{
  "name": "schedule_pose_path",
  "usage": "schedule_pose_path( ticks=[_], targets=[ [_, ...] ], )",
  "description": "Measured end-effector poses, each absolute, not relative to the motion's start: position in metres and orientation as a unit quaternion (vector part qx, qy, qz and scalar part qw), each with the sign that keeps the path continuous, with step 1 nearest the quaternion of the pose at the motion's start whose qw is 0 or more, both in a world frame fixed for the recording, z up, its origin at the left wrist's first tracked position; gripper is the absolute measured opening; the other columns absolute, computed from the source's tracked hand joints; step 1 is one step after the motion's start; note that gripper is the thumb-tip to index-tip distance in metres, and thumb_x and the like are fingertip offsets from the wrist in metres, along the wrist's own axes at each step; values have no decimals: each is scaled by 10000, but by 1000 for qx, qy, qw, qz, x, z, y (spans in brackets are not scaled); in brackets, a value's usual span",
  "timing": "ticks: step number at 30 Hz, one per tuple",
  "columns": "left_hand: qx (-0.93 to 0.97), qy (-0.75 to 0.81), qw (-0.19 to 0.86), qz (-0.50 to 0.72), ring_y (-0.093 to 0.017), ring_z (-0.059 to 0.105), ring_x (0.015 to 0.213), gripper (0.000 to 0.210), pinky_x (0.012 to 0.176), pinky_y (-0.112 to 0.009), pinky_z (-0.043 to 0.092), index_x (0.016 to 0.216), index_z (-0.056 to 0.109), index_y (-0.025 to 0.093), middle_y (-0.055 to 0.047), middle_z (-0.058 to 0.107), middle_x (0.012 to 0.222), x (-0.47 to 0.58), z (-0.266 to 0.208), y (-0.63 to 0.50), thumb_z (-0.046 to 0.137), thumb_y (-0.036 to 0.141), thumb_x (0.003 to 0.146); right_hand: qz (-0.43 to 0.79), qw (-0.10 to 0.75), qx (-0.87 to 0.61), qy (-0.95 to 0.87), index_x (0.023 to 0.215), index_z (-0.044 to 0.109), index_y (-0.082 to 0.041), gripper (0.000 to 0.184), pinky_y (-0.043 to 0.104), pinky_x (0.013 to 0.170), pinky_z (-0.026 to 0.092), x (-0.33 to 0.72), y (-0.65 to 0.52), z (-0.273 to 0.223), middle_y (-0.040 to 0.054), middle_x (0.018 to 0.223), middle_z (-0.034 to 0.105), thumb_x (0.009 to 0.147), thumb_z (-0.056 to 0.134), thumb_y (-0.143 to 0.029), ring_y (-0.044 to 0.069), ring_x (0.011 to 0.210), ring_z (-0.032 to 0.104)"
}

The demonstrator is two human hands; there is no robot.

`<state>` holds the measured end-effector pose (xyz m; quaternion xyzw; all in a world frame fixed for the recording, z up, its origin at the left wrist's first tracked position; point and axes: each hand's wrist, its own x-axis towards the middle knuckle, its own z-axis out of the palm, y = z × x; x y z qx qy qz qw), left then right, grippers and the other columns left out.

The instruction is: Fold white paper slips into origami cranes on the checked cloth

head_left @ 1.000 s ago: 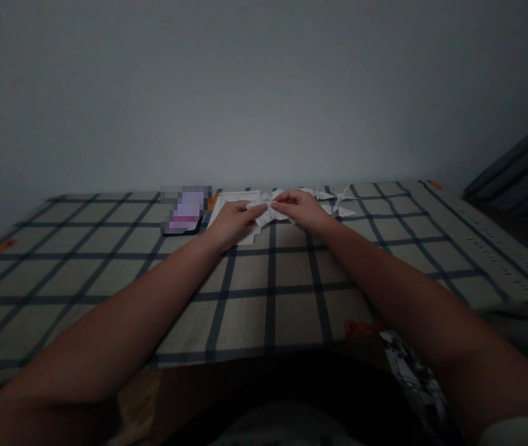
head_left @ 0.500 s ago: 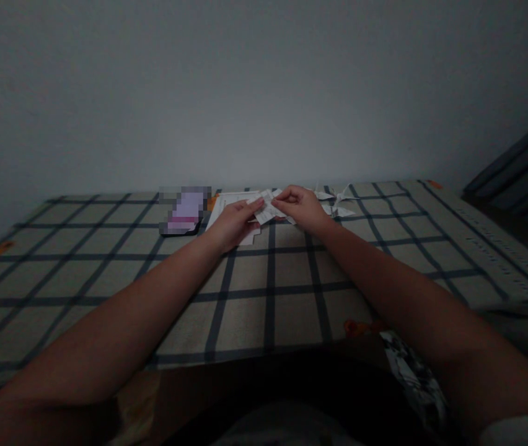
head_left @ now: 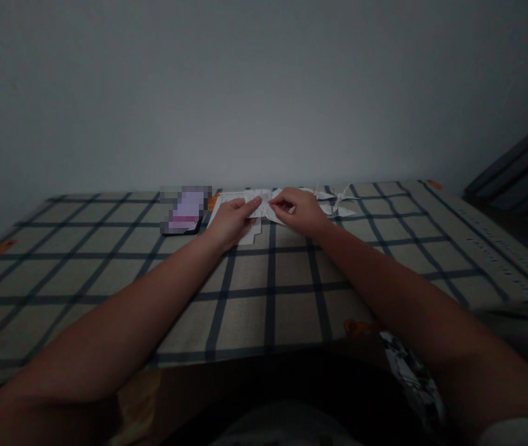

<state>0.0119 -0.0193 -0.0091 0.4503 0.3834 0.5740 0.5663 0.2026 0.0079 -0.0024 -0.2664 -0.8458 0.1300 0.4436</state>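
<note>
A small creased piece of white paper (head_left: 259, 205) is held up between my two hands above the table. My left hand (head_left: 232, 220) grips its left side, thumb on top. On its right side, the thumb and fingertips of my right hand (head_left: 297, 209) pinch the edge. Beneath my left hand lie white paper sheets (head_left: 246, 239), partly covered by it. Just past my right hand are several folded white paper figures (head_left: 339, 201) with pointed ends, like origami cranes; some are partly hidden by the hand.
A phone (head_left: 186, 209), its screen lit and blurred out, lies left of the papers. The checked tablecloth (head_left: 292, 266) covers the table, which meets a plain wall (head_left: 264, 93) at the back. Dark grey folded fabric (head_left: 524, 161) hangs at the far right.
The paper between my hands has turned from a slanted position to a flatter, more level one. My right fingers have shifted slightly along its right edge; my left hand stays nearly in place.
</note>
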Motion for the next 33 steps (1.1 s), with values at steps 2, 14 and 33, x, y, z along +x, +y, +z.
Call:
schedule_pose_path(
  ticks=[2, 14, 33],
  targets=[
    [447, 385, 560, 582, -100, 567, 613, 332, 606, -226, 473, 639, 635, 140, -8, 623, 641, 13, -10, -20, 888, 356, 634, 82, 442, -260, -854, 834, 664, -147, 120, 286, 689, 431, 200, 7, -3, 51, 794, 645, 864, 584, -233, 145, 706, 553],
    [490, 415, 530, 555, -133, 626, 734, 375, 632, -228, 464, 809, 736, 151, -57, 712, 828, 14, -13, -23, 880, 449, 632, -47, 350, -224, -908, 818, 627, -158, 170, 320, 796, 409, 197, 6, -4, 88, 851, 634, 933, 504, -182, 200, 860, 544],
    [456, 412, 543, 572, -136, 625, 661, 327, 616, -250, 452, 755, 726, 130, -63, 724, 781, 14, -8, -24, 892, 371, 608, 106, 418, -305, -849, 759, 597, -172, 103, 292, 687, 388, 194, 2, 0, 39, 770, 603, 843, 595, -232, 151, 709, 520]
  ],
)
